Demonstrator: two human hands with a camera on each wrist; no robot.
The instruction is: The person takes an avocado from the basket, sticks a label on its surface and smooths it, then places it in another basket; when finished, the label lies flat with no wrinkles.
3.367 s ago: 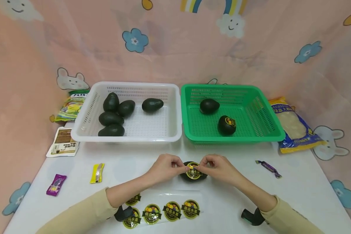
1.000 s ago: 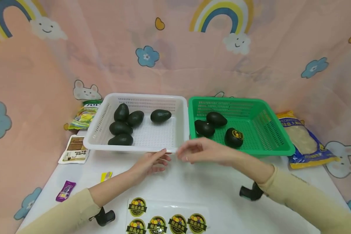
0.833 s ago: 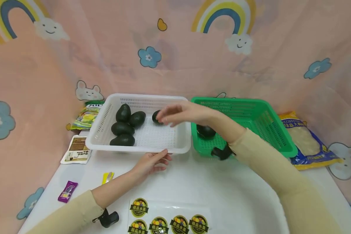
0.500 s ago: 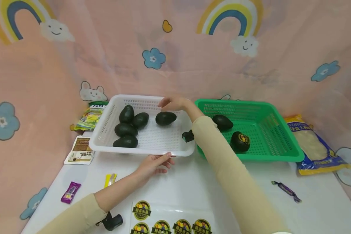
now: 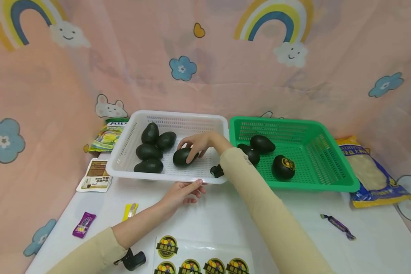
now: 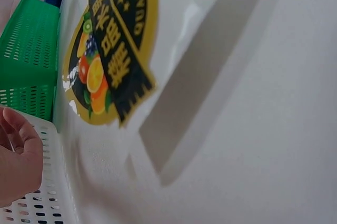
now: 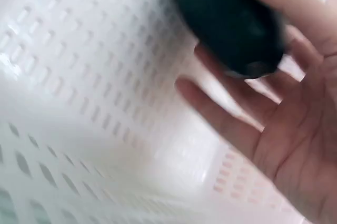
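Observation:
My right hand [image 5: 203,143] reaches into the white basket [image 5: 123,173] and grips a dark green avocado [image 5: 180,157], thumb on one side and fingers on the other. In the right wrist view the avocado [image 7: 229,21] sits between thumb and fingers, over the slotted basket floor. At the front of the white basket, my left hand [image 5: 178,196] has its thumb tip at the rim, while its other fingers hang loosely below. Several more avocados [image 5: 148,152] lie in the basket's left half.
A green basket [image 5: 315,186] on the right holds three avocados, one showing a round sticker [image 5: 288,164]. In front lies a sheet of round fruit stickers [image 5: 166,246]. Wrapped candies [image 5: 84,224] and snack bags [image 5: 370,171] stand about the sides.
Earlier both hands pressed a sticker onto an avocado on the table; a third avocado then appears in the green basket. My right hand has since gripped an avocado in the white basket and shifted it frontward.

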